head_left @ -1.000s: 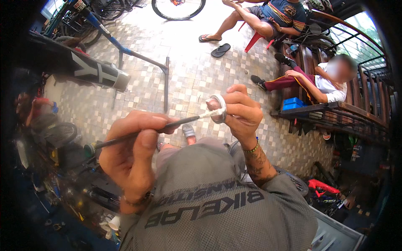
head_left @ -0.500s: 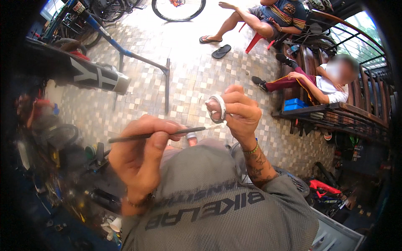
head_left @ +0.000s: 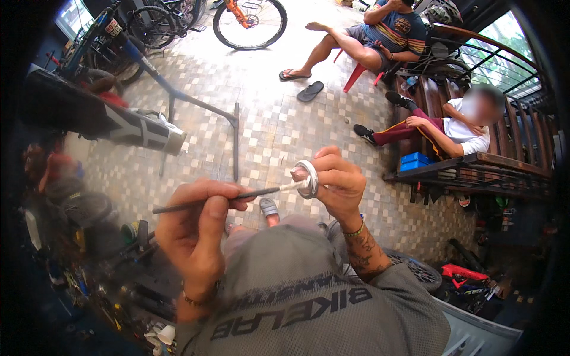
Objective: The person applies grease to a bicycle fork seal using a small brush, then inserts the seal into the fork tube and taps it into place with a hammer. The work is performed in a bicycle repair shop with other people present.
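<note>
My left hand (head_left: pixel 199 222) pinches a thin brush (head_left: pixel 231 200) between thumb and fingers. Its dark handle slants up to the right and ends in a whitish, coated-looking tip. A silvery metal ring (head_left: pixel 313 178), shaped like a bearing or race, is held upright by my right hand (head_left: pixel 341 187), with a fingertip showing through its opening. The brush tip meets the lower left of the ring; whether it presses on the inner face or the rim I cannot tell. Both hands are in front of my grey shirt (head_left: pixel 285 296).
At left a bike frame tube (head_left: pixel 119 121) juts in beside a repair stand (head_left: pixel 205 107). One person sits on a red stool (head_left: pixel 354 77), another on a wooden bench (head_left: pixel 504 133) with a blue box (head_left: pixel 415 161). A red bike frame (head_left: pixel 463 274) lies lower right; an orange-forked bike stands ahead.
The brush tip has come from just below the ring up against it. The ring has turned slightly, and both hands sit a little lower in the picture as the view shifted.
</note>
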`<state>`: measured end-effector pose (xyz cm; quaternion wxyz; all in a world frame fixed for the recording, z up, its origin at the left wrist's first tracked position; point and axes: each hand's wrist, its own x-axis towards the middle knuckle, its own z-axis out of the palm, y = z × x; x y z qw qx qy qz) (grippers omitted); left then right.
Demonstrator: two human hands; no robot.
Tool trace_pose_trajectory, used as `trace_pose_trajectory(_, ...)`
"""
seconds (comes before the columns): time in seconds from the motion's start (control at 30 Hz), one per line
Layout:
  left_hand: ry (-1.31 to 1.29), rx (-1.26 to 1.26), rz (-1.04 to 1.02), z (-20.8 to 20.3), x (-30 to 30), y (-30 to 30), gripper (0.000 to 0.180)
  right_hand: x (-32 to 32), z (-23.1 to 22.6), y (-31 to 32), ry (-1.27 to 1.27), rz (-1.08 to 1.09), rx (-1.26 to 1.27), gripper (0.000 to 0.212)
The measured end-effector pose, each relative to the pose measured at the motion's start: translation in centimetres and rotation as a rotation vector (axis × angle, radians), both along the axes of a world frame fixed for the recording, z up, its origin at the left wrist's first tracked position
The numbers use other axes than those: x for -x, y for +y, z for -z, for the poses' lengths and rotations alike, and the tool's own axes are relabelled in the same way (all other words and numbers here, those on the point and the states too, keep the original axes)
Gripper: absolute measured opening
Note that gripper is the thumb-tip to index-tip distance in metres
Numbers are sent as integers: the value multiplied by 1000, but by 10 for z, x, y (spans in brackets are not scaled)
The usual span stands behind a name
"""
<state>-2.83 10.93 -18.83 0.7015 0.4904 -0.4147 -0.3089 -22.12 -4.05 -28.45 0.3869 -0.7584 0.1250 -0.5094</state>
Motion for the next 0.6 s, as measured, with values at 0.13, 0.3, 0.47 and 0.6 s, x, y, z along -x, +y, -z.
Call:
trace_pose_trajectory(0.13, -1, -32, 28, 6, 4, -3, 16, 0, 3, 0, 11, 10, 4, 18)
trace_pose_trajectory(0.3, -2, -32, -32, 11, -4, 0, 16, 1, 8, 1, 7, -25, 11, 13)
trace_pose_trajectory(0.47, 3, -34, -34, 16, -3, -3, 17, -1, 3, 4, 29, -8, 17, 15)
trace_pose_trajectory(0.6, 71, -63, 68, 16, -2, 6, 17, 0, 3, 3, 46, -2, 44, 18)
